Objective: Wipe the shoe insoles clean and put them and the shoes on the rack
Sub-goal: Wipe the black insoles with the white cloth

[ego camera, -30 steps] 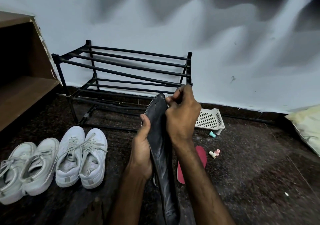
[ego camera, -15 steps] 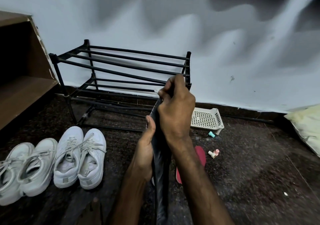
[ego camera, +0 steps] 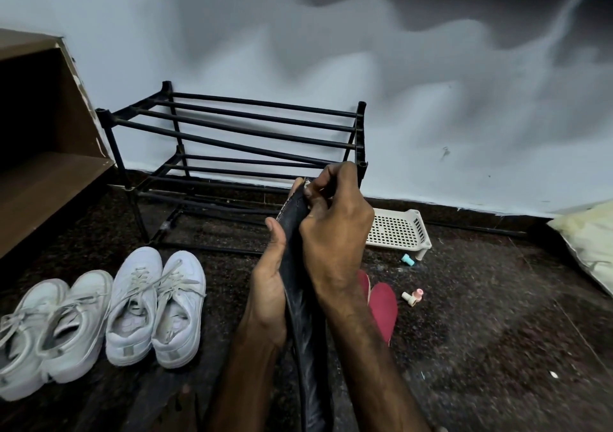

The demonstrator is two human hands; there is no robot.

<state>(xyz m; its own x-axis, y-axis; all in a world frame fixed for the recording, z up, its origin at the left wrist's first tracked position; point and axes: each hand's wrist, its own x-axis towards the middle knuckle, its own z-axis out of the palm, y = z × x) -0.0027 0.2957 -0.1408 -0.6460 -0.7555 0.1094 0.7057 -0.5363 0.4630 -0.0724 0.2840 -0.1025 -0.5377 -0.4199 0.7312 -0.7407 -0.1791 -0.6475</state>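
Note:
My left hand (ego camera: 268,285) grips a long dark insole (ego camera: 306,348) from the left and holds it upright, edge towards me. At its toe end my right hand (ego camera: 335,229) has its fingers curled round a small white cloth (ego camera: 307,184) and presses it on the insole. A red insole (ego camera: 383,308) lies on the floor behind my right forearm, partly hidden. Two pairs of white sneakers (ego camera: 156,308) (ego camera: 49,332) stand side by side at the left. The black tube shoe rack (ego camera: 252,123) stands bare against the wall.
A white perforated basket (ego camera: 398,229) lies on the dark floor right of the rack. A small teal cap (ego camera: 407,259) and a small pink-capped bottle (ego camera: 413,295) lie near it. A wooden shelf unit (ego camera: 39,182) is at the far left, a pale cushion (ego camera: 590,242) at the far right.
My right hand rubbed up over the insole's toe end and came back down a little. The insole turned more edge-on in my left hand.

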